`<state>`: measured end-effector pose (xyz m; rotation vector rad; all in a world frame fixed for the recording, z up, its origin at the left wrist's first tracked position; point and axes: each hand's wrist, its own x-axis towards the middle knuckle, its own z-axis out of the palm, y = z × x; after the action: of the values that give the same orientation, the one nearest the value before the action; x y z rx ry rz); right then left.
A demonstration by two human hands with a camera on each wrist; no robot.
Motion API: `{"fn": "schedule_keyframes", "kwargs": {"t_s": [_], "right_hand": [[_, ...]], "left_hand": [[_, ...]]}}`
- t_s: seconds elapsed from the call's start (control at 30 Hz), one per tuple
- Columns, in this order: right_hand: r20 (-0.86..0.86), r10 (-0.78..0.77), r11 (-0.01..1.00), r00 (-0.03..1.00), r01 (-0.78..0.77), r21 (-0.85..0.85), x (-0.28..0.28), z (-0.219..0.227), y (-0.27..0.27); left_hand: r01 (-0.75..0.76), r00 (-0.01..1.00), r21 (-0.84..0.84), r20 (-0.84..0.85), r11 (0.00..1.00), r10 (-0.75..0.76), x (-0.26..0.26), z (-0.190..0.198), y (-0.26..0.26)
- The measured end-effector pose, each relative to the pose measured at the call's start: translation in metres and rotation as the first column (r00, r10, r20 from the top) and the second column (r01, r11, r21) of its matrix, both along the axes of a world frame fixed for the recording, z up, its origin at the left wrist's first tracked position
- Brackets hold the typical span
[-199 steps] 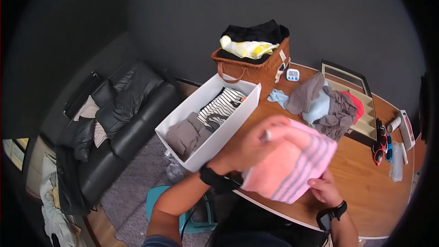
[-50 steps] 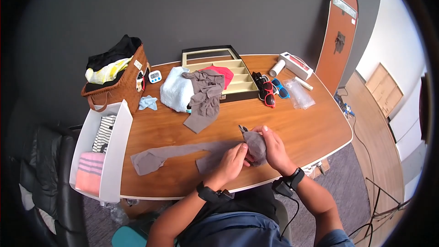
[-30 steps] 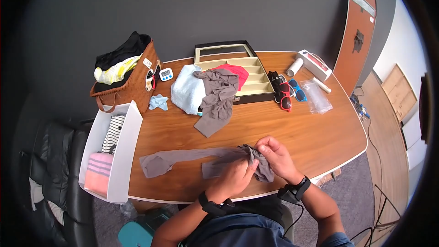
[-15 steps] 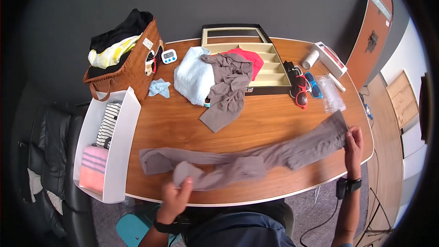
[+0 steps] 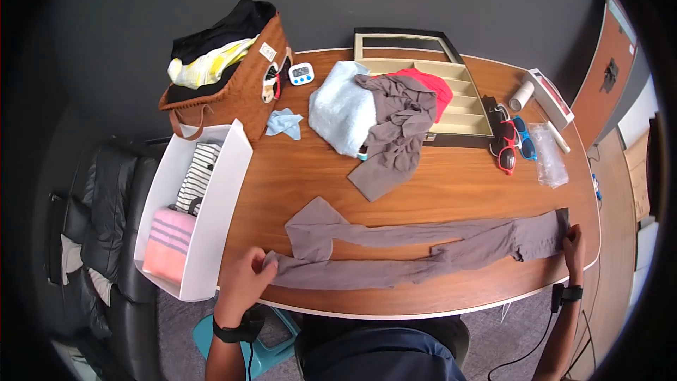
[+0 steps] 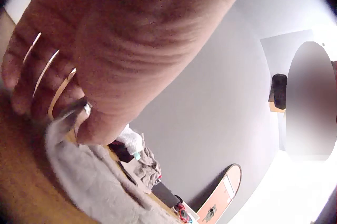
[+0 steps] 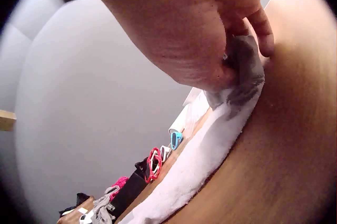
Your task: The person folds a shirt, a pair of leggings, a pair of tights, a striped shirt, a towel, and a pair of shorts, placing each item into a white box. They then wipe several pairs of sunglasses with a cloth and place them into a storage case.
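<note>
A long grey-brown garment lies stretched along the front of the wooden table, its two legs side by side. At its left end the left hand pinches one leg's tip; the left wrist view shows that cloth between thumb and fingers of the hand. At the far right the right hand grips the dark waistband end; in the right wrist view the hand has its thumb and fingers around the cloth. The other leg's end lies loose and bent.
Left stands a white bin with striped and pink folded cloths, behind it a brown basket of clothes. At the back are a timer, a light blue cloth, another grey-brown garment, a compartment box and sunglasses.
The bunched garment is now drawn out long across the table and lowered flat. The hands have moved far apart, one at each end. Earlier, the pink striped cloth went from the hands into the white bin.
</note>
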<state>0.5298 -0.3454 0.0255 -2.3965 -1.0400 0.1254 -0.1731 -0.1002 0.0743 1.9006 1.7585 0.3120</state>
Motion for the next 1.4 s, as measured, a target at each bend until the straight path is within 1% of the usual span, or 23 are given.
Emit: {"fn": "schedule_keyframes", "kwargs": {"t_s": [0.07, 0.13, 0.17, 0.23, 0.27, 0.37, 0.43, 0.5, 0.53, 0.57, 0.6, 0.63, 0.7, 0.77, 0.9, 0.93, 0.97, 1.07, 1.13, 1.2, 1.27, 1.33, 1.4], "right_hand": [[0.032, 0.06, 0.998, 0.998, -0.061, 0.033, 0.001, -0.002, 0.004], [-0.1, -0.048, 0.976, 0.994, 0.068, 0.208, -0.026, 0.011, 0.019], [-0.101, -0.052, 0.986, 0.994, 0.067, 0.153, -0.02, 0.01, 0.018], [-0.132, -0.016, 0.997, 0.991, 0.026, 0.074, -0.003, 0.007, 0.017], [-0.167, 0.014, 1.0, 0.986, -0.015, -0.008, 0.005, 0.005, 0.015], [-0.334, 0.013, 0.997, 0.943, 0.013, 0.077, 0.021, 0.005, 0.0], [-0.374, 0.042, 0.988, 0.927, 0.017, 0.151, 0.02, 0.009, -0.004], [-0.412, 0.123, 0.955, 0.903, 0.005, 0.297, 0.008, 0.014, -0.001], [-0.397, 0.031, 0.975, 0.917, 0.06, 0.215, 0.02, 0.008, -0.005], [-0.379, -0.058, 0.985, 0.923, 0.116, 0.131, 0.033, 0.0, -0.009], [-0.125, -0.093, 0.992, 0.988, 0.082, -0.095, 0.075, -0.022, -0.027], [-0.232, -0.141, 0.99, 0.962, 0.14, -0.02, 0.045, 0.001, -0.016], [-0.452, -0.014, 0.975, 0.892, 0.111, 0.19, 0.01, 0.027, -0.003], [-0.468, 0.055, 0.965, 0.882, 0.073, 0.252, 0.001, 0.038, 0.01], [-0.399, -0.059, 0.989, 0.915, 0.107, 0.101, 0.01, 0.038, 0.015], [-0.097, -0.063, 0.998, 0.993, 0.062, -0.015, 0.011, 0.033, 0.016], [0.212, -0.023, 0.989, 0.977, 0.054, -0.14, 0.012, 0.031, 0.016], [0.271, 0.101, 0.994, 0.957, -0.088, -0.061, -0.004, 0.046, 0.031], [0.176, 0.083, 0.996, 0.981, -0.079, -0.027, -0.018, 0.059, 0.045], [0.119, 0.164, 0.979, 0.979, -0.147, -0.138, -0.015, 0.059, 0.053], [0.247, 0.206, 0.973, 0.947, -0.173, -0.152, 0.006, 0.04, 0.056], [0.186, 0.182, 0.926, 0.965, -0.105, -0.361, 0.013, 0.037, 0.061], [0.179, 0.197, 0.931, 0.964, -0.127, -0.341, 0.014, 0.039, 0.061]], "left_hand": [[-0.046, 0.999, 0.098, 0.023, 0.994, 0.044, 0.013, 0.009, 0.014], [0.048, 0.99, 0.409, 0.103, 0.911, -0.098, 0.02, -0.013, 0.032], [0.044, 0.99, 0.409, 0.102, 0.911, -0.094, 0.027, -0.015, 0.038], [0.305, 0.951, 0.243, -0.018, 0.921, -0.31, 0.04, -0.018, 0.049], [0.305, 0.951, 0.246, -0.018, 0.92, -0.31, 0.041, -0.022, 0.055], [0.342, 0.935, 0.176, 0.033, 0.923, -0.353, 0.038, -0.029, 0.065], [0.094, 0.908, 0.06, 0.405, 0.994, -0.11, 0.028, -0.029, 0.069], [0.03, 0.866, 0.099, 0.494, 0.995, -0.075, 0.014, -0.023, 0.075], [-0.034, 0.808, 0.13, 0.587, 0.991, -0.049, 0.008, -0.019, 0.081], [-0.027, 0.87, 0.328, 0.473, 0.944, -0.14, 0.003, -0.012, 0.081], [-0.066, 0.803, 0.399, 0.565, 0.915, -0.189, -0.002, -0.023, 0.087], [-0.046, 0.824, 0.369, 0.539, 0.928, -0.174, -0.018, -0.034, 0.098], [-0.126, 0.735, 0.209, 0.677, 0.97, -0.051, -0.019, -0.026, 0.11], [-0.092, 0.699, 0.154, 0.714, 0.984, -0.047, -0.013, -0.022, 0.118], [0.01, 0.87, 0.154, 0.486, 0.988, -0.085, -0.02, -0.034, 0.132], [0.055, 0.911, 0.12, 0.401, 0.991, -0.099, -0.019, -0.037, 0.133], [0.129, 0.95, 0.174, 0.261, 0.976, -0.172, -0.019, -0.039, 0.13], [0.121, 0.932, 0.066, 0.335, 0.99, -0.136, -0.018, -0.053, 0.125], [0.117, 0.948, 0.085, 0.287, 0.99, -0.137, -0.014, -0.052, 0.122], [0.097, 0.938, 0.062, 0.328, 0.993, -0.112, -0.014, -0.054, 0.122], [0.102, 0.935, 0.083, 0.333, 0.991, -0.124, -0.015, -0.058, 0.123], [0.105, 0.932, 0.102, 0.338, 0.989, -0.134, -0.016, -0.059, 0.124], [0.091, 0.942, 0.096, 0.314, 0.991, -0.117, -0.015, -0.059, 0.122]]}}
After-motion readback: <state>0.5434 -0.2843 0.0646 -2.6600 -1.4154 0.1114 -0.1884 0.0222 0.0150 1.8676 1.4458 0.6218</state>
